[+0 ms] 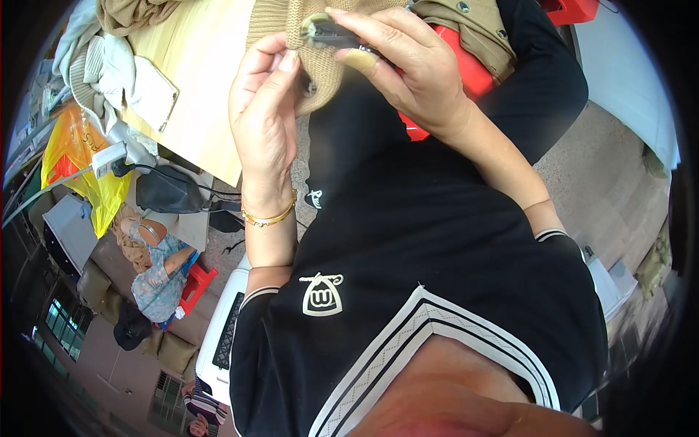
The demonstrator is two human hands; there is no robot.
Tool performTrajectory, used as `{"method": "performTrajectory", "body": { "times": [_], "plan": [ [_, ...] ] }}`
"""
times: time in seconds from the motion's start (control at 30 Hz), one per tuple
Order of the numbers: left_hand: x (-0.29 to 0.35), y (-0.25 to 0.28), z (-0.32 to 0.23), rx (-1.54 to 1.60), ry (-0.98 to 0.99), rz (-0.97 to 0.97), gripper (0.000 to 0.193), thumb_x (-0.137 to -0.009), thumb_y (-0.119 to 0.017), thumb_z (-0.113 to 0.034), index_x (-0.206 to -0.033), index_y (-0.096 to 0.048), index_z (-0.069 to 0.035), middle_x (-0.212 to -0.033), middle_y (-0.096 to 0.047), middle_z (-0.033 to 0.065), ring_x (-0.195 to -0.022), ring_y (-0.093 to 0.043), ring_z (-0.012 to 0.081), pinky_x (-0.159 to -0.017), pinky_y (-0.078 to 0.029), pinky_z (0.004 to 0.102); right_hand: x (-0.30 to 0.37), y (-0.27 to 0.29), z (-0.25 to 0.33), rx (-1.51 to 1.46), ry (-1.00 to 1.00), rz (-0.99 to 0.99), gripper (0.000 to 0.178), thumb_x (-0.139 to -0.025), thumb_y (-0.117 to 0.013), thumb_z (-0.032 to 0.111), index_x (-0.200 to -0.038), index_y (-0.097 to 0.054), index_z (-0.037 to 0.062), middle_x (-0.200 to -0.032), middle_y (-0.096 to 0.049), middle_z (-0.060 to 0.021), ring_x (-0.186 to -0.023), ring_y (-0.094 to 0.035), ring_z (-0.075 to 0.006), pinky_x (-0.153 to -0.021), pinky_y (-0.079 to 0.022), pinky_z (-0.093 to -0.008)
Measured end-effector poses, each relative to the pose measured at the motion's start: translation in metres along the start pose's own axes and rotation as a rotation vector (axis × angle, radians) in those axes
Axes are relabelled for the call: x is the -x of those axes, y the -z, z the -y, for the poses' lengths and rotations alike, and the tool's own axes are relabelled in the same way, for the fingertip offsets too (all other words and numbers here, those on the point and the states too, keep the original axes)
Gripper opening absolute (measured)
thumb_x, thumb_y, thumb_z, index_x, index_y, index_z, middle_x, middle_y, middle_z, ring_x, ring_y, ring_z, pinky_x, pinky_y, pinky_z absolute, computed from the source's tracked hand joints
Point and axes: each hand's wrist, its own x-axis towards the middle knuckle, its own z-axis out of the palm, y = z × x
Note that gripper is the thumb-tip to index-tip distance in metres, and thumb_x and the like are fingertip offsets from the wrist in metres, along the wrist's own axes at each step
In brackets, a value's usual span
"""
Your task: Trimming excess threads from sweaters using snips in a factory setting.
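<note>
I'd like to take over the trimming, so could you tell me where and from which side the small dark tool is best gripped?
Grip the tool by its dark body, coming from the right, as the right hand does: thumb below, fingers on top. Its left tip lies on the beige knit that the left hand pinches, so that end should probably stay free.

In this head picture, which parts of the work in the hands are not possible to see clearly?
- Small dark tool: the right hand covers most of it; its kind is unclear.
- Tan knitted cloth: cut off by the top edge, partly behind the left hand.
- Red thing: mostly hidden behind the right hand and the olive garment.
</note>
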Motion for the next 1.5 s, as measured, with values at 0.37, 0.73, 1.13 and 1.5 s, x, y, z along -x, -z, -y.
{"method": "performTrajectory", "body": {
  "times": [0.37, 0.73, 1.13, 1.5],
  "plan": [
    [-0.004, -0.005, 0.004, -0.348, -0.232, -0.075, 0.033, -0.102, -0.055, -0.001, -0.135, -0.054, 0.001, -0.112, -0.063, 0.007, -0.103, -0.059, 0.0099, -0.094, -0.047, 0.0233, -0.022, 0.014, 0.011, -0.203, -0.131, 0.062, 0.048, -0.082, -0.083, 0.009, -0.126, -0.066, -0.0003, -0.086, -0.061, -0.0084, -0.07, -0.056, -0.0175, -0.062, -0.045, -0.0282],
    [-0.006, -0.007, 0.005, -0.483, -0.23, -0.069, 0.039, -0.103, -0.056, -0.004, -0.141, -0.054, 0.002, -0.123, -0.063, 0.0075, -0.11, -0.058, 0.009, -0.097, -0.045, 0.0234, -0.015, -0.004, -0.016, -0.149, -0.115, 0.104, 0.04, -0.079, -0.08, 0.009, -0.118, -0.072, 0.0106, -0.088, -0.07, -0.0069, -0.07, -0.068, -0.0191, -0.061, -0.055, -0.0269],
    [-0.011, -0.018, 0.005, -0.421, -0.187, -0.183, 0.037, -0.096, -0.066, 0.001, -0.132, -0.058, 0.005, -0.116, -0.065, 0.0077, -0.096, -0.063, 0.0066, -0.087, -0.05, 0.0196, -0.014, -0.018, -0.031, -0.156, -0.142, 0.055, 0.026, -0.082, -0.072, 0.003, -0.107, -0.073, 0.0055, -0.095, -0.074, -0.0123, -0.085, -0.073, -0.0262, -0.074, -0.058, -0.0321],
    [-0.017, -0.019, 0.0, -1.311, -0.549, -0.161, 0.01, -0.088, -0.073, -0.005, -0.097, -0.07, -0.001, -0.091, -0.065, 0.0128, -0.08, -0.064, 0.0254, -0.07, -0.053, 0.0342, -0.016, -0.003, -0.03, -0.203, -0.177, 0.118, 0.029, -0.08, -0.068, -0.004, -0.109, -0.071, 0.0017, -0.089, -0.07, -0.013, -0.072, -0.066, -0.0256, -0.064, -0.052, -0.0332]
  ]
}}
